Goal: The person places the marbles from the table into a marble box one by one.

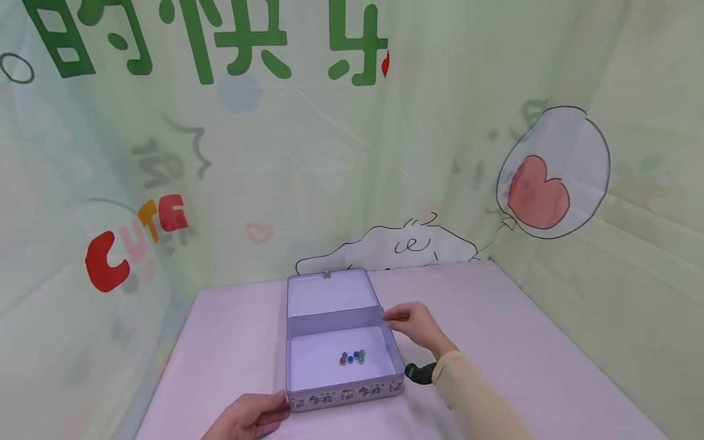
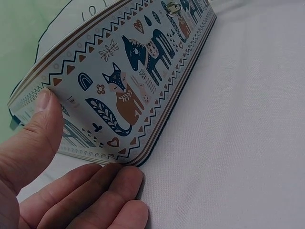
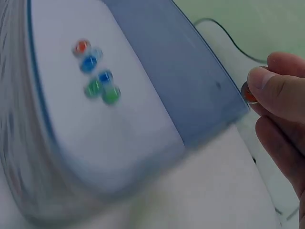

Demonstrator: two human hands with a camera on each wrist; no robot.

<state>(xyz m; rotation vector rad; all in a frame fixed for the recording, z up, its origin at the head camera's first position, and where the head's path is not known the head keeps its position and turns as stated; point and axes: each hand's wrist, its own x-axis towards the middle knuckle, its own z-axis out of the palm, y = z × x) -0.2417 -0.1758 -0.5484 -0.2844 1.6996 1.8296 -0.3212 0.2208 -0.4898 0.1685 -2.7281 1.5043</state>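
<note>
A shallow tin box [image 1: 330, 398] patterned with foxes and horses sits on the table, its hinged lid [image 1: 332, 293] laid back. My left hand [image 1: 250, 417] holds the box's near left corner, thumb [image 2: 44, 107] on the side wall and fingers [image 2: 126, 183] bent against the lower corner. Beside the far right corner, my right hand [image 1: 419, 324] pinches an orange marble [image 3: 250, 95] between thumb and fingertips, close to the rim. Inside the box, several glass marbles form a loose cluster: a red marble [image 3: 82, 46], blue marbles [image 3: 88, 64] and green marbles [image 3: 111, 94].
The table is covered with a pale cloth [image 1: 236, 342]. Printed curtains [image 1: 308, 153] hang at the back and both sides. A dark band [image 1: 420, 373] shows at my right wrist, by the box's right side.
</note>
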